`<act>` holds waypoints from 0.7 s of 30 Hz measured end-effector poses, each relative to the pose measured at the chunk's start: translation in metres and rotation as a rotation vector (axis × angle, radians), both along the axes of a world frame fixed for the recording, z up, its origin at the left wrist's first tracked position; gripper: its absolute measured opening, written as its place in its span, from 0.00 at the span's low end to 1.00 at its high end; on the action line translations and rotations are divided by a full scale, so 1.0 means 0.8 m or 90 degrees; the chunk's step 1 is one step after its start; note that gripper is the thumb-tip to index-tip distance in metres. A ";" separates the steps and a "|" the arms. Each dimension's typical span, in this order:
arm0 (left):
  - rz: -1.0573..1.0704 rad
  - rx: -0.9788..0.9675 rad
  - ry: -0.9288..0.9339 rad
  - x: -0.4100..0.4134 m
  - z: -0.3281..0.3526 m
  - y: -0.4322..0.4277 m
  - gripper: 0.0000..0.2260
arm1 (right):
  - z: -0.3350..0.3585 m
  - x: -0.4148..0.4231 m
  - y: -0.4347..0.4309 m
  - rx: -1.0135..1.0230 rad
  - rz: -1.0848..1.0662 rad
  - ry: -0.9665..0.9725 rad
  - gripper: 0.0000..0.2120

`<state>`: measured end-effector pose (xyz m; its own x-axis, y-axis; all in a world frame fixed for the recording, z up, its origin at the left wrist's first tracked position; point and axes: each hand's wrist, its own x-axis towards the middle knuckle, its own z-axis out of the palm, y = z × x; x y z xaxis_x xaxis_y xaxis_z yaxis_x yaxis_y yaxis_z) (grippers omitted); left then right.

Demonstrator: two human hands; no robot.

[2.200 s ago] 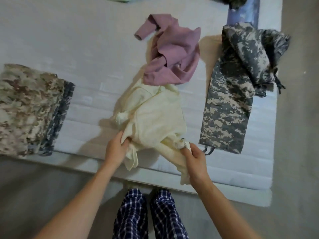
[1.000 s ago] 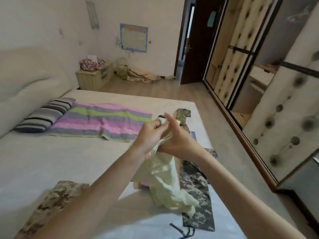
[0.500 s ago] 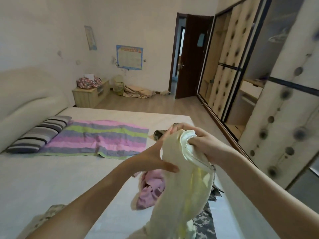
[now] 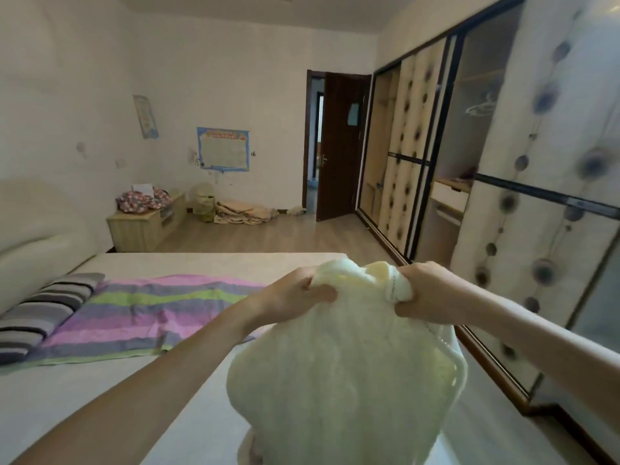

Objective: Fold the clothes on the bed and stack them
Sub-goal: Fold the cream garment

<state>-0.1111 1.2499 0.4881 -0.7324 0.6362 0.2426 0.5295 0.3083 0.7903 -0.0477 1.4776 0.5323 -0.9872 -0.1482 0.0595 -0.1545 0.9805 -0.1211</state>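
A pale cream garment (image 4: 342, 370) hangs in the air in front of me, above the white bed (image 4: 100, 391). My left hand (image 4: 295, 297) grips its top edge on the left. My right hand (image 4: 426, 290) grips the top edge on the right, where a stitched hem shows. The cloth billows downward and hides the bed's near right part. The pink garment, the camouflage clothes and the folded stack are out of sight behind the cloth or below the frame.
A striped pink, green and purple blanket (image 4: 151, 313) lies across the bed, with a grey striped pillow (image 4: 37, 313) at its left. A sliding-door wardrobe (image 4: 503, 196) runs along the right. A wooden cabinet (image 4: 147, 223) and an open dark door (image 4: 339, 142) stand at the far wall.
The garment was lifted from the bed and raised high. My hands have moved apart along its top edge, spreading the cloth wide. The view has tilted up from the bed to the room.
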 end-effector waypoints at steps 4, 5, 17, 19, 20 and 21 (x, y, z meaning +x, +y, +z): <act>0.018 -0.079 -0.002 0.005 -0.006 -0.020 0.19 | 0.018 -0.005 0.033 0.068 -0.045 0.091 0.06; 0.011 -0.129 -0.022 0.004 -0.007 -0.028 0.22 | 0.019 -0.006 0.041 0.063 -0.041 0.097 0.05; 0.126 -0.120 -0.139 -0.037 0.038 -0.142 0.21 | 0.023 -0.015 0.058 -0.285 0.131 0.063 0.13; 0.115 -0.139 -0.117 -0.039 0.048 -0.151 0.23 | 0.033 -0.013 0.061 -0.207 0.161 0.094 0.13; 0.108 -0.149 -0.102 -0.037 0.056 -0.155 0.22 | 0.041 -0.011 0.063 -0.234 0.182 0.123 0.11; 0.089 -0.138 -0.116 -0.035 0.067 -0.162 0.21 | 0.050 -0.009 0.068 -0.293 0.200 0.147 0.09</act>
